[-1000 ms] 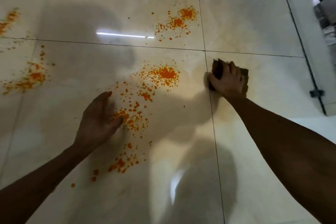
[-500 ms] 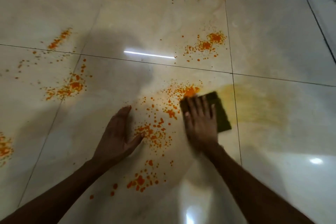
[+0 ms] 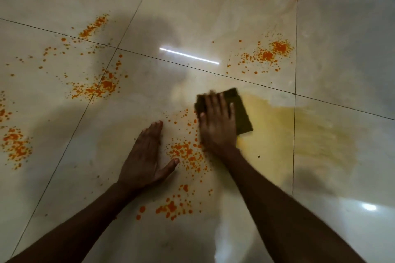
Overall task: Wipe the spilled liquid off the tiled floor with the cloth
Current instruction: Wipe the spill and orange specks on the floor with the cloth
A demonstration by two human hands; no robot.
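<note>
Floor: glossy cream tiles divided by dark grout lines, carrying a bright strip reflection near the top centre and soft shadows across the middle and lower area.

Spilled liquid: orange droplets and blotches scattered in separate clusters. One cluster lies between the two hands. Further clusters lie at the upper right, at the top right edge, along the left side, and below the left hand near the forearms.

Yellow smear: a pale, streaked film on the floor directly to the right of the cloth. It crosses a vertical grout line and fades toward the right.

Left hand: palm down, flat on the tile, left of the central droplet cluster. The four fingers lie pressed together and point away from the person; the thumb is spread out to the right, its tip just beside the droplets. It holds nothing.

Right hand: palm down on top of the cloth, slightly blurred. The fingers are extended and lightly spread, pressing the cloth flat to the floor rather than pinching it.

Cloth: a dark olive-brown folded pad lying flat on the tile under the right hand, at the boundary between the orange droplets on its left and the yellow smear on its right. Its far and right edges show beyond the fingers.
</note>
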